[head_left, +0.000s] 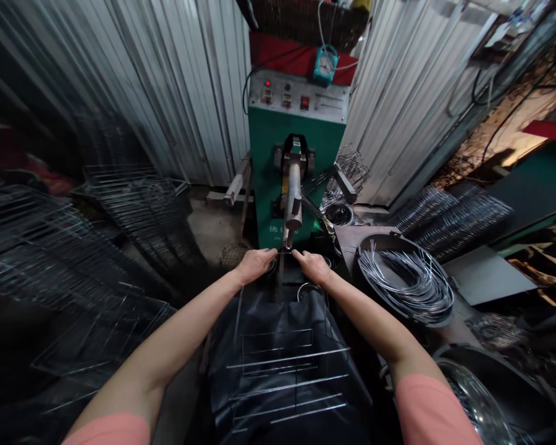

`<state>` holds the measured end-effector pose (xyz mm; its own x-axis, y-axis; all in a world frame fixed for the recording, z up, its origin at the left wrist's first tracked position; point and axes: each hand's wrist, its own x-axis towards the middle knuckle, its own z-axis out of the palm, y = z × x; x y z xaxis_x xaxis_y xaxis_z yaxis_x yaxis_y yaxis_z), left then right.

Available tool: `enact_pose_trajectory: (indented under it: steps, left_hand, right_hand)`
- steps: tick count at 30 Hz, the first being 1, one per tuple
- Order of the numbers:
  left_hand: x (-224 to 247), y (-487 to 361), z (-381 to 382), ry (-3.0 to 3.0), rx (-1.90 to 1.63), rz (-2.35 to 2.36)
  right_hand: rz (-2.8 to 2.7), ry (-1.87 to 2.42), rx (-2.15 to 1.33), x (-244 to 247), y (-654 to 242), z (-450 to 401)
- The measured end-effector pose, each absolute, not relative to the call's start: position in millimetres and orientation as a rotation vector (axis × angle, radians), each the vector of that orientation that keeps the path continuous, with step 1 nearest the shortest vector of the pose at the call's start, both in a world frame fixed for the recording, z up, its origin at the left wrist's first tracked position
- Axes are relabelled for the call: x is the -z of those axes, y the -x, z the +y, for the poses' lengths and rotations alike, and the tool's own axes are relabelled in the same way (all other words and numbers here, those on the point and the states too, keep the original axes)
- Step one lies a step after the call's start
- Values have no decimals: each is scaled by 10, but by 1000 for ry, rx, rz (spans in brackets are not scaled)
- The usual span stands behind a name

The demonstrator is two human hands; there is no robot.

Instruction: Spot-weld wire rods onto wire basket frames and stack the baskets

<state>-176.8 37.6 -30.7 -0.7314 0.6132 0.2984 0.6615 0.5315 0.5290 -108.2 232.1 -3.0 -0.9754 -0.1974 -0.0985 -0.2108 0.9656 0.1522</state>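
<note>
My left hand (256, 266) and my right hand (312, 266) are close together below the electrode of a green spot welder (296, 154). Both hands pinch a thin steel wire (285, 251) right under the lower end of the electrode arm (293, 207). That wire seems to belong to a wire rack (287, 357) resting against my black apron (269, 321). My fingers hide part of the wire, and the rack's far edge is lost behind my hands.
A round black tub of loose steel rods (405, 281) stands to my right, with a dark bowl (486, 395) nearer me. Stacked wire racks (134, 216) lean at the left, more (454, 216) at the right. Corrugated metal sheeting (185, 93) walls the machine.
</note>
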Motion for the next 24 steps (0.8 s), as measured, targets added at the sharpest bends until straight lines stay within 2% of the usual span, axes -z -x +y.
enact_pose_trajectory:
  steps: [4,8,14,24]
  left_hand:
    - [225,1819,437,1193,491,-2785]
    - [156,1869,470,1200,336,-2796]
    - [168,1914,461,1198,474,-2785]
    - [212,1947,453,1222,932,-2752]
  right_hand:
    - [3016,297,-313,39,1136,2357]
    - [3022,270,-307,16,1199,2371]
    - [2994,239,-260,8,1261,2375]
    - [3046,276,-128,87,1302,2444]
